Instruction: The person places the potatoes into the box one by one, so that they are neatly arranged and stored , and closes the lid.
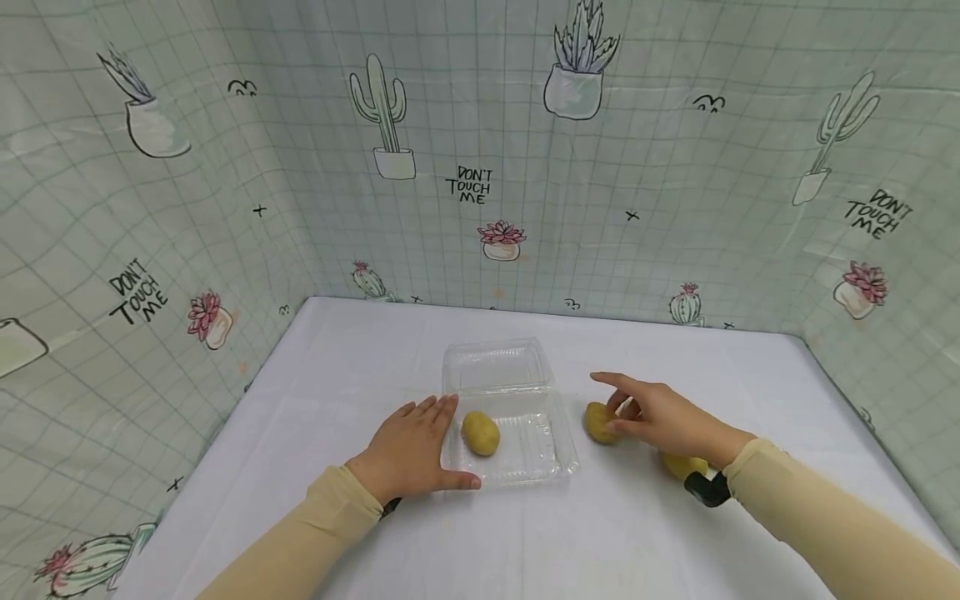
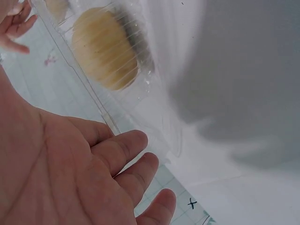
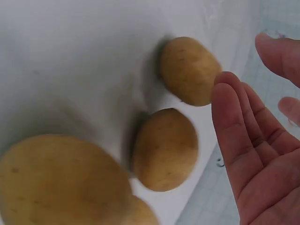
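A clear plastic clamshell container (image 1: 566, 454) lies with its lid (image 1: 495, 367) laid back, away from me. One yellow potato (image 1: 481, 434) rests in the left part of its base; the left wrist view catches this potato (image 2: 105, 47) through the ribbed plastic wall. My left hand (image 1: 408, 450) lies along the container's left side, fingers straight and thumb out at the front corner. Right of the container, my right hand (image 1: 660, 417) hovers at another potato (image 1: 597, 423), forefinger stretched out and other fingers loosely bent. Its fingertips (image 3: 226, 101) overlap a potato's edge in the right wrist view.
Beneath my right wrist another potato (image 1: 678, 465) is partly hidden. Several potatoes show in the right wrist view, including a large near one (image 3: 65, 183) and a middle one (image 3: 166, 150). A white cloth (image 1: 465, 550) covers the table, with patterned grid curtains (image 1: 300, 192) around it.
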Tool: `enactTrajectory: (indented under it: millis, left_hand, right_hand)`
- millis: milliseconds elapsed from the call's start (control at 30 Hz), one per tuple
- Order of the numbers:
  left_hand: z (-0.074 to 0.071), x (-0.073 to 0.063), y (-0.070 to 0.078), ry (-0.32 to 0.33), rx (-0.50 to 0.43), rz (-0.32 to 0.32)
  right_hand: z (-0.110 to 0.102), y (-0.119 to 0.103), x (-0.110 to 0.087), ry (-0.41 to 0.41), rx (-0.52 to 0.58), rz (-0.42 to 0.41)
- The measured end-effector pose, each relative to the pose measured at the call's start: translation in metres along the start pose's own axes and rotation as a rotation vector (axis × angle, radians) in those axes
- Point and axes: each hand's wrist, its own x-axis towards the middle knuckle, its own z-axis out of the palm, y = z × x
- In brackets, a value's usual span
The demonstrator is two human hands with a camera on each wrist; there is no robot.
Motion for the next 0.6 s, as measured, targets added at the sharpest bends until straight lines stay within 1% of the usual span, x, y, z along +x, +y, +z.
enactTrajectory:
  millis: [100,167,267,367,500,600]
  left_hand:
    - [0.000,0.002,0.002,0.001,0.001,-0.007]
    - [0.000,0.002,0.002,0.000,0.001,-0.007]
    - [0.001,0.003,0.002,0.002,0.000,-0.006]
    - [0.002,0.004,0.002,0.005,0.004,-0.002]
    - [0.003,0.004,0.001,0.006,0.010,0.000]
    - [0.002,0.004,0.002,0.006,0.012,-0.001]
  right_hand:
    - [0.002,0.011,-0.007,0.038,-0.012,0.015]
    - [0.005,0.014,-0.010,0.059,-0.026,0.025]
    - [0.010,0.020,-0.011,0.091,-0.029,0.027]
    - [0.014,0.025,-0.012,0.116,-0.063,0.027]
    - [0.019,0.026,-0.010,0.132,-0.124,0.010]
    - [0.022,0.024,-0.009,0.131,-0.146,-0.003]
